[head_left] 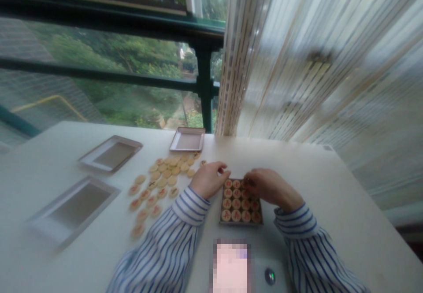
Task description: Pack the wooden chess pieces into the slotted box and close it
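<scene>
A small tray holds rows of round wooden Chinese chess pieces with red characters facing up. My right hand is over its far right part, fingers bent down and closed at a chess piece there; the hand hides some of that corner. Beside the tray's far left corner is my left hand, thumb and fingers slightly curled and apart, with nothing visible between them. To the left of it lie many loose Chinese chess pieces, some blank side up, others showing red or black characters.
Two shallow trays or lids lie at the left of the white table. Another tray sits at the back edge by the green railing. A blurred-out phone-like object and a small dark oval object are in front.
</scene>
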Available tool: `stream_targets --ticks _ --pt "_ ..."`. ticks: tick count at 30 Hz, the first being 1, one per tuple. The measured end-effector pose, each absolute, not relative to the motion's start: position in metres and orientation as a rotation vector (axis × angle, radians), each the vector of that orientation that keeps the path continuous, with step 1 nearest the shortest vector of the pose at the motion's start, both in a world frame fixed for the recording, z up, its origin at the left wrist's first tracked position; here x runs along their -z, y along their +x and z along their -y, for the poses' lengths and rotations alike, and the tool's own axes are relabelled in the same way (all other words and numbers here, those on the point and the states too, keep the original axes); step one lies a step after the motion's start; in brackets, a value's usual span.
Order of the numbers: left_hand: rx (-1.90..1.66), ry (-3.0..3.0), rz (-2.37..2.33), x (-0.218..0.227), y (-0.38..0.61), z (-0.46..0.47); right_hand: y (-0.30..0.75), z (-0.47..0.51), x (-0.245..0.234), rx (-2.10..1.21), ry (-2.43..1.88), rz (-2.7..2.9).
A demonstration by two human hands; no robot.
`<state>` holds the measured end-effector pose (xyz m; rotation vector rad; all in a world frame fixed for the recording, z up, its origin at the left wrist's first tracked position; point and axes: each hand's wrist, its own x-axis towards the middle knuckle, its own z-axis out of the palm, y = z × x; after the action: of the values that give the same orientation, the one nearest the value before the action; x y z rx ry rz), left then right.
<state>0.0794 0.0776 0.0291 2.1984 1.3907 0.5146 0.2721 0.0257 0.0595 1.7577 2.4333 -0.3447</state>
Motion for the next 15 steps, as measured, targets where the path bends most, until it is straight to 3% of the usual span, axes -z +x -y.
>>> stream_targets --ticks 15 --pt "-0.513 2.210 -1.386 -0.0306 0.0794 -0.0774 0.2742 -0.0260 -0.0572 0.360 1.759 -2.440"
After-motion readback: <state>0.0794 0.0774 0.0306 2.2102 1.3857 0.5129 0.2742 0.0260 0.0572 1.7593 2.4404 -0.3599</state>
